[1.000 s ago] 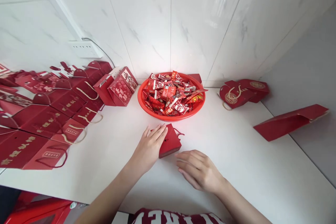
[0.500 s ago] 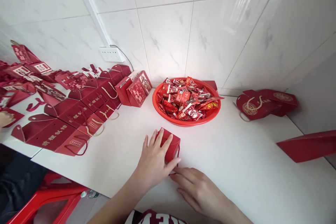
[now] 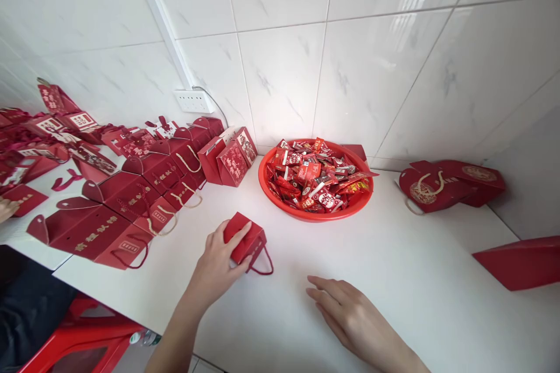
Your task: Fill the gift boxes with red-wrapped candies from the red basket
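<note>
Your left hand (image 3: 217, 265) grips the small red box (image 3: 254, 240) near the bigger boxes (image 3: 135, 192), its top looks shut so folding it seems done, your right hand (image 3: 350, 310) is empty with loose fingers, and many sweets (image 3: 310, 172) are left in the basket (image 3: 315, 217)

Small red box (image 3: 250, 239), dark-red cord handle (image 3: 270, 262) looped out; near red basket (image 3: 315, 217)

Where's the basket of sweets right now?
In the head view, the basket sits on the table just right of centre, near the tiled wall, beyond and to the right of the box under the left hand.
</note>
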Demonstrator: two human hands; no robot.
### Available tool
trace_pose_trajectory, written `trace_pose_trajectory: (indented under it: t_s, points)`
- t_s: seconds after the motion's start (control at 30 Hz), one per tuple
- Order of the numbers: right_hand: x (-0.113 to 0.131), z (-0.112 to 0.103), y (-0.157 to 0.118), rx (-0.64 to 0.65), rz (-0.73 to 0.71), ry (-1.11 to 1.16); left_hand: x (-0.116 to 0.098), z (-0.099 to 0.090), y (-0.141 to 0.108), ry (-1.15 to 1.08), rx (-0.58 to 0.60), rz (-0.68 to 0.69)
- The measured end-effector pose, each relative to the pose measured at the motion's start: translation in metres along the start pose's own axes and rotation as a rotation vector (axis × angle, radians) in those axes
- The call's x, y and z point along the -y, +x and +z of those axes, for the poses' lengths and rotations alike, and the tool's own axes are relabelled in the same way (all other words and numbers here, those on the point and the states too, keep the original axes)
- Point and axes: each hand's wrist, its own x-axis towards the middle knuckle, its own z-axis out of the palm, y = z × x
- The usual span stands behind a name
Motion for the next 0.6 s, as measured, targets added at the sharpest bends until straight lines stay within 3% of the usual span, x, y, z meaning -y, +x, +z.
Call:
trace_pose_trajectory:
  t_s: [0.13,0.23,0.4,0.6]
  points:
    - [-0.001,0.004,0.0,-0.006,0.004,0.023,0.04,-0.005,-0.013,0.036,-0.076,-0.068]
    - [-0.001,0.005,0.001,-0.015,0.0,0.023,0.057,-0.005,-0.029,0.043,-0.153,-0.156]
    - [-0.004,0.006,-0.001,-0.025,-0.008,0.016,0.059,0.003,-0.049,-0.105,-0.275,-0.298]
    - [-0.011,0.011,-0.005,-0.02,-0.002,-0.009,0.063,0.001,-0.056,-0.135,-0.365,-0.278]
